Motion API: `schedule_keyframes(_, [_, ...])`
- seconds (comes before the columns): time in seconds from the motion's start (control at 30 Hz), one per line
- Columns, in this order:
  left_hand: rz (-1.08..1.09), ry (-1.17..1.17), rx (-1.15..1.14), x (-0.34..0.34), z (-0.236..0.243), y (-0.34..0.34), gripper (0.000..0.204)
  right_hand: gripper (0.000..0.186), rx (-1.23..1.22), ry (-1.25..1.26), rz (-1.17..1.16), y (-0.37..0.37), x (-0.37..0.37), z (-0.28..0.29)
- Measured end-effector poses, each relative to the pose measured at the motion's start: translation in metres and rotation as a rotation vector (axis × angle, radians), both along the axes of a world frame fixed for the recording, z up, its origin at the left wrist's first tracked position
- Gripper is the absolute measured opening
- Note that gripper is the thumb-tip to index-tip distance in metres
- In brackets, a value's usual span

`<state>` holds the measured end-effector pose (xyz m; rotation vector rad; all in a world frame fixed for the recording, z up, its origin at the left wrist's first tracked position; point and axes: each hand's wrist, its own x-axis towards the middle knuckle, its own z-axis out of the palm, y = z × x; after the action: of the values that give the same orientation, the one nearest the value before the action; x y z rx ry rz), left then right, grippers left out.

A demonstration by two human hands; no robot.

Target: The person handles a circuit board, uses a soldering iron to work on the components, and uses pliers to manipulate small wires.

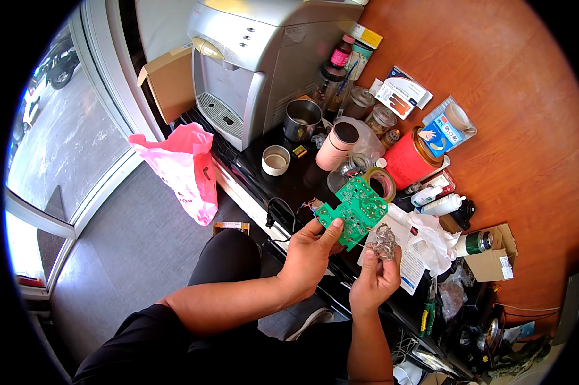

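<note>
A green circuit board (359, 206) with small components on its face is held up in front of me. My left hand (310, 258) pinches its near-left edge, thumb on top. Thin coloured wires (310, 205) stick out from the board's left side, beside my fingers. Close to the board's right corner, my right hand (376, 281) grips a tangled ball of thin silvery wire (384, 241) between thumb and fingers. Whether the ball touches the board cannot be made out. A printed paper sheet (412, 277) lies behind my right hand.
A grey water dispenser (264, 83) stands at the far left of the black table. Around it are a metal pot (302, 120), a white cup (276, 160), a pink tumbler (336, 146) and a tape roll (380, 184). Pliers (428, 311) lie at right; a pink bag (184, 168) hangs left.
</note>
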<state>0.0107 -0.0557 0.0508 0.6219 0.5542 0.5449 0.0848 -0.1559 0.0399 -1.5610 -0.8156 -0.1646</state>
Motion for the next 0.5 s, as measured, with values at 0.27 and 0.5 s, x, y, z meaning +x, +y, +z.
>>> schedule_keyframes(0.27, [-0.039,-0.003,0.011,-0.001,-0.007,0.001,0.023,0.006,0.007,0.018,0.02,0.001,0.005,-0.013])
schedule_keyframes(0.5, [-0.039,0.01,0.01,-0.002,-0.004,0.001,0.024,0.007,-0.043,-0.058,0.001,0.001,0.005,-0.012])
